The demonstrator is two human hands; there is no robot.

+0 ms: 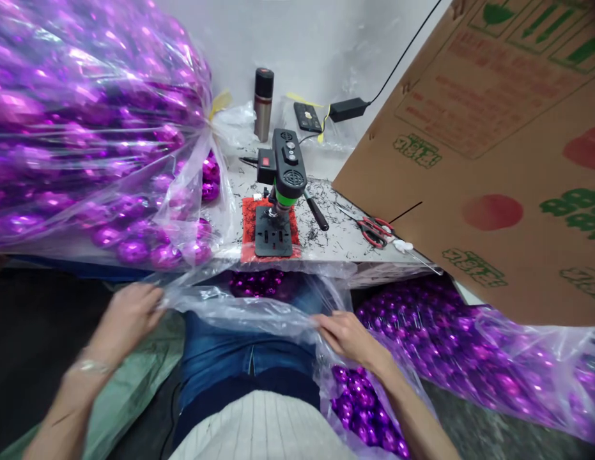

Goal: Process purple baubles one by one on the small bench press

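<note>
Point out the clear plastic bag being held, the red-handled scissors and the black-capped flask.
Clear plastic bag [249, 312]: head view, on its bunched film.
Red-handled scissors [372, 227]: head view, on the handles.
Black-capped flask [262, 111]: head view, on the metallic body.

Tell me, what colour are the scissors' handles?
The scissors' handles are red and black, in the head view.

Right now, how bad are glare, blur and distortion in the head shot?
Head view: strong glints on the bag of purple balls at upper left, softly blurred; head view: milder sheen on the clear plastic between left hand and right hand; head view: red print on the cardboard box too soft to read, edges apparently wide-angle stretched.
</note>
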